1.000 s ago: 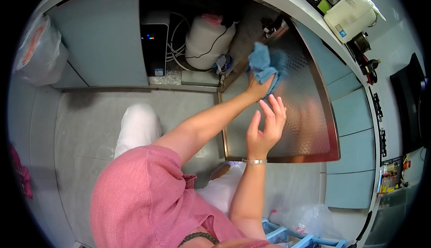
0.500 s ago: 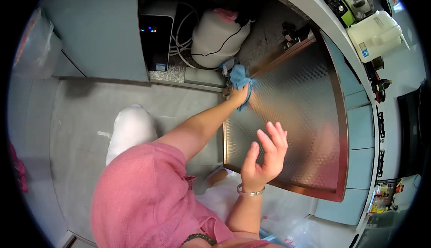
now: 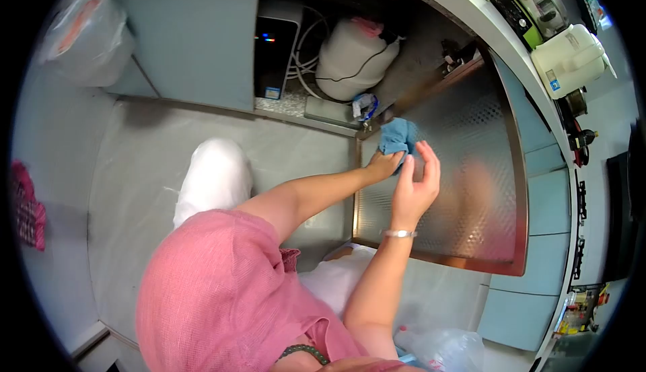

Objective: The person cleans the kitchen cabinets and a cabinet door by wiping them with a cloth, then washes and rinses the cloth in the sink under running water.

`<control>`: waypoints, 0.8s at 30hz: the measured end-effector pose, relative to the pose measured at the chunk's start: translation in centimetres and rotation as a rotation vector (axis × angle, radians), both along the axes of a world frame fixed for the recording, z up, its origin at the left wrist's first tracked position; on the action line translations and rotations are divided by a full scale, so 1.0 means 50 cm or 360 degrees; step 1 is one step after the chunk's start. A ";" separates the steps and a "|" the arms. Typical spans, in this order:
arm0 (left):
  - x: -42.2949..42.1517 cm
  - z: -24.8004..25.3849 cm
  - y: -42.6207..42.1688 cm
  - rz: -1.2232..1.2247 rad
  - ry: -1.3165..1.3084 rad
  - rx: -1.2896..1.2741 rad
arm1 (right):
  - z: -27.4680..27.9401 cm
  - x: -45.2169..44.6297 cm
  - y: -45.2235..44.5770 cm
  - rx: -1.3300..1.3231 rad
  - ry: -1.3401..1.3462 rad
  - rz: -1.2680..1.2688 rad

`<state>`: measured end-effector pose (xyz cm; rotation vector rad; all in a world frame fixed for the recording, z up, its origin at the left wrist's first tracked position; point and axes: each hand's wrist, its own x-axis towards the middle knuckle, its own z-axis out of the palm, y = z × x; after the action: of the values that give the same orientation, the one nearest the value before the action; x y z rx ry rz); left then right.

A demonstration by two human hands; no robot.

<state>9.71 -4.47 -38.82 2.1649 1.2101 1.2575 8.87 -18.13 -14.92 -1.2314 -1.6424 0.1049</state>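
Reaching over the open cabinet door (image 3: 464, 190) with the left hand (image 3: 385, 165).
Holding the right hand (image 3: 414, 200) just beside it, loosely curved and empty; clasping in the closed left a blue cloth (image 3: 397, 134), bunched beyond the knuckles against the door.

White rounded plastic tank (image 3: 353, 62): inside the blue-grey flat-fronted cabinet (image 3: 192, 35), right of the black boxy appliance (image 3: 274, 59).
Brown-framed textured metal door (image 3: 471, 197): right of the tank.
Crumpled blue cloth (image 3: 398, 134): in the left hand (image 3: 385, 164), over the door's left part.
Right hand (image 3: 416, 197): just right of the left one.
Translucent plastic bag (image 3: 94, 42): at the cabinet's left end.
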 end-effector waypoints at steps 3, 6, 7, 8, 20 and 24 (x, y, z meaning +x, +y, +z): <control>-0.060 0.139 -0.091 -0.0045 -0.1157 -0.0635 | -0.043 0.028 0.027 -0.0026 -0.0053 -0.0119; -0.109 0.206 -0.107 -0.0045 -0.1277 -0.0969 | -0.079 0.040 0.046 -0.0187 0.0050 -0.0108; -0.130 0.232 -0.116 -0.0060 -0.1164 -0.0885 | -0.101 0.037 0.056 -0.0358 0.0309 -0.0072; -0.150 0.260 -0.126 -0.0133 -0.0969 -0.0715 | -0.122 0.031 0.067 -0.0534 0.0565 -0.0024; -0.392 0.403 -0.262 -0.0285 0.0395 -0.0078 | -0.106 -0.103 0.024 -0.1297 0.1914 0.0704; -0.427 0.438 -0.277 -0.0324 0.0427 -0.0113 | -0.146 -0.098 0.082 -0.1256 0.2069 0.0975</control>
<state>-11.66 -18.32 -16.90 2.3894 1.0776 0.8499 3.95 -14.05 -22.23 -0.7548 -0.6893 1.6731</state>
